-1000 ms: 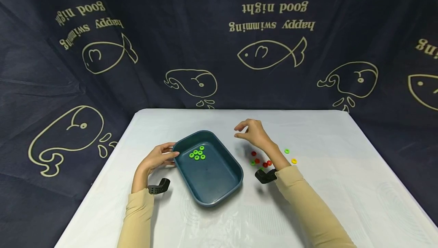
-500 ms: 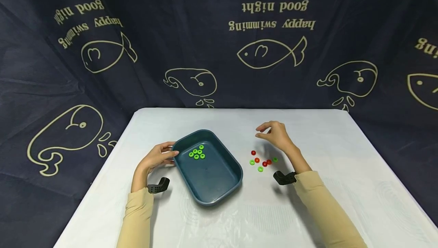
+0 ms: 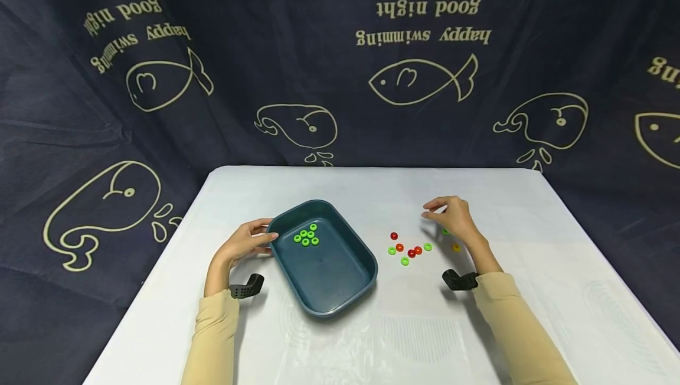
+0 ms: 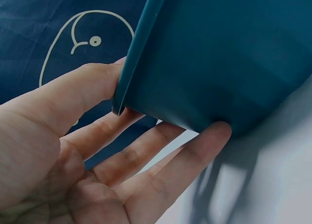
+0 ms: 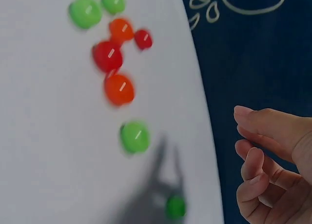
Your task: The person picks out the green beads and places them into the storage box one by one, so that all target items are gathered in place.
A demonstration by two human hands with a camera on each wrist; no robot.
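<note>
A dark teal rectangular bin [image 3: 324, 279] stands tilted on the white table, with several bright green rings [image 3: 305, 237] grouped at its far left inside. My left hand [image 3: 241, 245] grips the bin's left wall; in the left wrist view the thumb laps over the rim [image 4: 141, 43] and the fingers lie against the outside. My right hand [image 3: 454, 218] hovers over the table, fingers loosely bent, thumb and index apart, nothing between them. Near it are a green ring [image 3: 445, 231] and a yellow ring [image 3: 455, 248], partly behind the wrist. In the right wrist view a green ring [image 5: 175, 207] lies in the hand's shadow.
Between bin and right hand lie scattered red rings [image 3: 411, 253], orange-red rings [image 3: 399, 247] and green rings [image 3: 405, 261]. A dark blue cloth [image 3: 340, 78] with fish and whale drawings hangs behind the table's far edge. Each wrist wears a black camera mount [image 3: 459, 280].
My right hand has moved right, from beside the bin, past the scattered rings, and a little lower in the view. The left hand and bin stay put.
</note>
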